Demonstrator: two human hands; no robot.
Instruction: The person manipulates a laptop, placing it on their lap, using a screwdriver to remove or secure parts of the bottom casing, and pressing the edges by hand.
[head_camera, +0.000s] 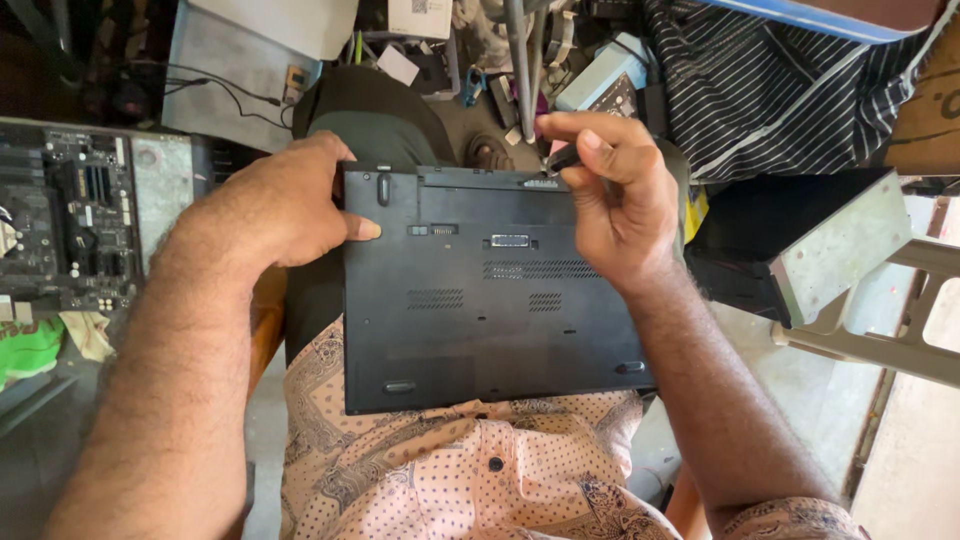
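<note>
Cluttered workshop: left hand (285, 205) steadies black laptop (490, 290), right hand (620, 195) pinching screwdriver (562, 157).

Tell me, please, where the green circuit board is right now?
The green circuit board lies at the far left of the head view, beside the left hand that steadies the black laptop.

Far left: bare green motherboard (70, 215).
Near left: green cloth (28, 350).
Far right: striped fabric (760, 90).
Right: open black metal case (800, 250).
</note>
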